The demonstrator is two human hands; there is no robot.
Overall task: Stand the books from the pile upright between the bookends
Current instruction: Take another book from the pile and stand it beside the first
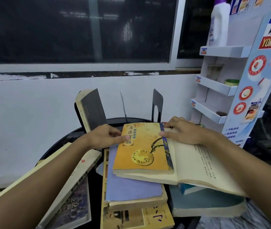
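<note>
An orange-covered book lies flat on top of the pile, over an open book with printed pages. My left hand grips its left edge, thumb on the cover. My right hand holds its right edge at the spine. Under it lie a lilac-covered book and a yellow book. One grey book leans upright against the left black bookend. A thin middle bookend and a right black bookend stand behind the pile.
The books rest on a round black table by a white wall. Two cream books lie slanted at the left, a teal book at the right. A white cardboard display shelf stands at the right.
</note>
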